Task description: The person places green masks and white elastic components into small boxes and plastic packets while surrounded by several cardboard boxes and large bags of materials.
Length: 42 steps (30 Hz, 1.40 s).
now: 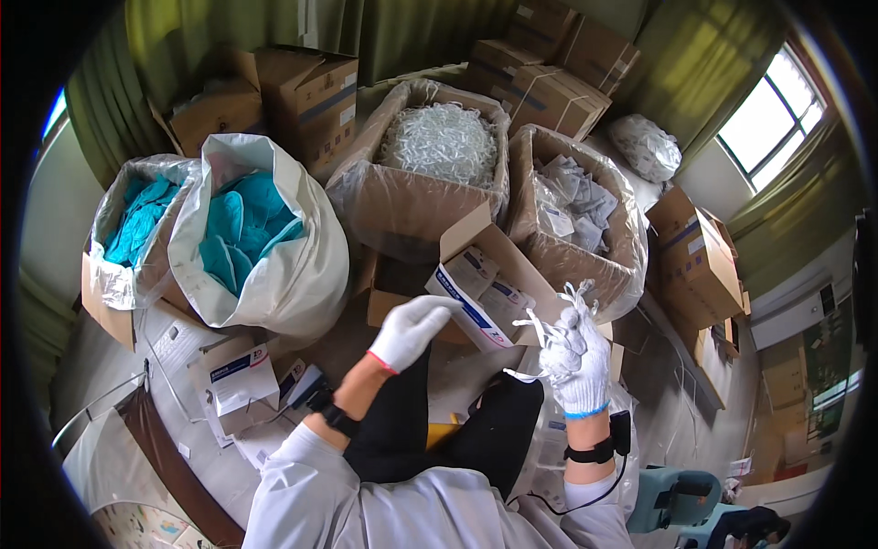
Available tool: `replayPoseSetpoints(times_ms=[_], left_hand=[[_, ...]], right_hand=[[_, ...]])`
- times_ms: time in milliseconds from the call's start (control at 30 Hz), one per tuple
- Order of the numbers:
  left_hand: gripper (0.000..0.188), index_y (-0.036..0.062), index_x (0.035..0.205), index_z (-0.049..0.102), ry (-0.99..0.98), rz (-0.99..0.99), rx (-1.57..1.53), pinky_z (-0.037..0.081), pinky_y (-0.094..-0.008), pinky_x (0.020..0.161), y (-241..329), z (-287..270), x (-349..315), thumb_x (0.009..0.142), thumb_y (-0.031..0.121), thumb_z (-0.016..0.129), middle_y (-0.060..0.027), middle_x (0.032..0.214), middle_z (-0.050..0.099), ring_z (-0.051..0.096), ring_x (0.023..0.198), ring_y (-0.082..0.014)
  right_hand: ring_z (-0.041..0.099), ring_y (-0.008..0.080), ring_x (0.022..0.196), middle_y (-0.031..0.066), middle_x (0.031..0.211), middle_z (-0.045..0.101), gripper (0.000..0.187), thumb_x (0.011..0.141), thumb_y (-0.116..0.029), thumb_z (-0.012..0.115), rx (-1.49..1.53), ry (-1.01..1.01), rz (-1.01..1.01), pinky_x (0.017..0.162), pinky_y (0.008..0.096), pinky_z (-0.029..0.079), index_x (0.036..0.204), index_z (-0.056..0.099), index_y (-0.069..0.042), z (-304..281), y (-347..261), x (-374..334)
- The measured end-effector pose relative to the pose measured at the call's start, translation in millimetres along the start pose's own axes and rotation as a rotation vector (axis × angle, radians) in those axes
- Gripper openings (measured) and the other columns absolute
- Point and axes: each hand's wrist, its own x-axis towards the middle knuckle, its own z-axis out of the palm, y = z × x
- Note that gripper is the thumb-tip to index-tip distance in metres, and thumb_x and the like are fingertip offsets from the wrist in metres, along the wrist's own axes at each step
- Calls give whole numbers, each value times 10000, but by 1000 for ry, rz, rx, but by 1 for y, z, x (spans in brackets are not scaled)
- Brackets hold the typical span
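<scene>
My left hand (410, 334), in a white glove with a red cuff edge, points right with its fingers pressed together. Its fingertips overlap the near left edge of an open cardboard carton (526, 274); whether they touch it or hold anything small, I cannot tell. Inside that carton lie several printed white packets (498, 297). To the right, my right hand (576, 371), in a white knit glove with a blue cuff, is closed around a bunch of thin white straps (556, 340). Loose strap ends stick out above and to the left of the fingers.
Behind stand lined boxes of white strips (439, 142) and grey-white packets (585, 206). At left, a white sack (315, 252) and a lined box hold teal items (242, 233). Cartons (700, 261) stack at right and at the back. A teal chair (672, 499) is lower right.
</scene>
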Motion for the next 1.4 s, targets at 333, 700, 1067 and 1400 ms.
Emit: replayPoseSetpoints(times_ms=[333, 700, 1067, 1400], left_hand=[[561, 44, 1397, 445, -251, 120, -22, 521, -329, 855, 60, 49, -1, 880, 24, 660, -98, 1181, 602, 643, 1067, -206], [116, 101, 887, 593, -370, 566, 680, 519, -412, 622, 55, 50, -12, 878, 203, 648, -99, 777, 570, 627, 702, -316], [233, 44, 1038, 639, -529, 303, 370, 533, -405, 682, 72, 55, -25, 960, 262, 615, -181, 898, 661, 658, 808, -379], [396, 84, 928, 541, -718, -483, -685, 262, -239, 489, 81, 82, -46, 1047, 442, 421, 33, 678, 383, 315, 542, -69]], right_hand=[[365, 86, 422, -29, 553, 378, 327, 1051, -317, 423, -109, -21, 81, 365, 228, 320, 928, 589, -63, 17, 16, -16], [365, 42, 405, -30, 587, 469, 264, 1015, -237, 516, -706, 263, -153, 371, 195, 301, 911, 631, -23, 17, 10, -28], [575, 66, 801, 39, 898, 689, 262, 855, -151, 765, -1322, -328, 83, 721, 257, 495, 1033, 678, 21, 4, 39, -66], [640, 203, 777, 64, 896, 672, 131, 815, -122, 743, -1772, -296, -589, 700, 346, 519, 923, 692, -69, -17, 33, -74]])
